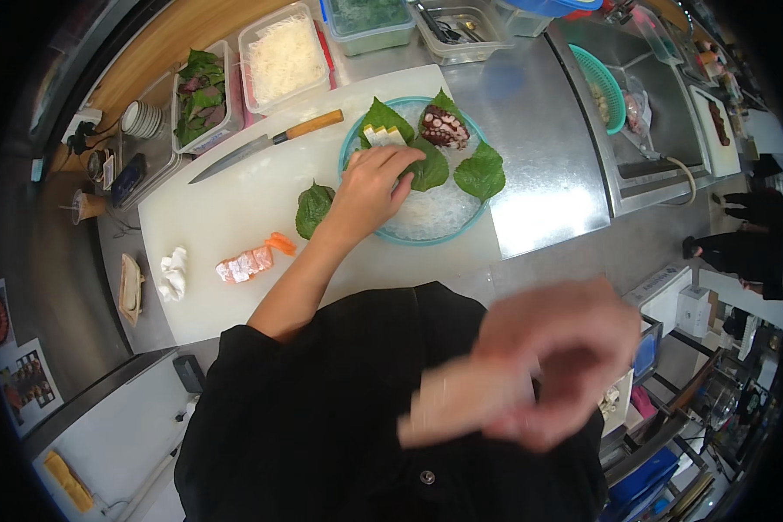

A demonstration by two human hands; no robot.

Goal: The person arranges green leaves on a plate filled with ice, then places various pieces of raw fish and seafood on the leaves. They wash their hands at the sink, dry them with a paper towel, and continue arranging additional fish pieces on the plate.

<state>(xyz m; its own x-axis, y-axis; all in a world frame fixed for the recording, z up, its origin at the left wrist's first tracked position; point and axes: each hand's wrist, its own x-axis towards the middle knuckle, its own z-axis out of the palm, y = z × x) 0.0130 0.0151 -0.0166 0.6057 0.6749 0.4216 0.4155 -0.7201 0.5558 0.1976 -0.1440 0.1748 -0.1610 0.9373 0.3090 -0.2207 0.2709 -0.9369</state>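
My left hand (374,187) reaches over a turquoise-rimmed round bowl (448,237) of crushed ice (426,213). Its fingers and thumb close on the edge of a green leaf (431,165). Beside those fingers are yellow-edged white slices (383,136), standing against another leaf. Octopus slices (445,127) sit at the bowl's far side, and one more leaf (480,171) lies at its right. Close to my chest, my right hand (574,357) is smeared by motion. It grips a pale pinkish slab (461,400) with a ridged end; blur hides its exact kind.
The white cutting board (191,235) bears a wooden-handled knife (265,146), a loose leaf (314,209), salmon-coloured fish (245,264), orange slices (281,244) and a crumpled white cloth (173,274). Behind stand tubs of leaves (202,104) and white shreds (285,59). A sink (670,113) is at right.
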